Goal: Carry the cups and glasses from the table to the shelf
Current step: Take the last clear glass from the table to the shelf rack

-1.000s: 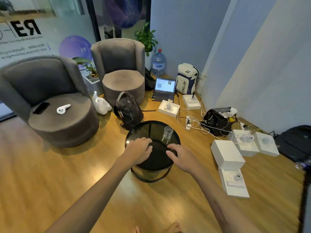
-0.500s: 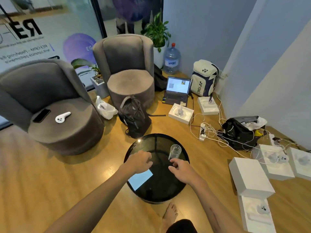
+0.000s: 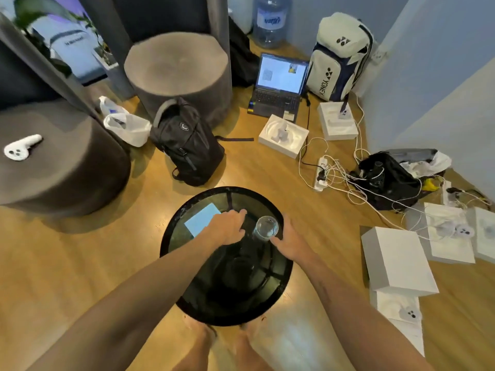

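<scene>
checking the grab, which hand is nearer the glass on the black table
Right. The right hand touches the glass at its near right side; the left hand rests just left of it, apart.

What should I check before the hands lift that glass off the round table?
1. Glass upright on the black round table: ok.
2. Right hand placed for a grasp: ok, fingers beside the glass, though contact cannot be told.
3. Left hand placed: ok, next to the glass on its other side, open, holding nothing.
4. Glass contents: cannot tell; it is clear and looks empty from above.
5. Other cups left on the table: ok, none seen; only a light blue reflection shows on the top.
6. Route to the shelf: cannot tell, no shelf in view; cables and white boxes litter the floor to the right.
</scene>
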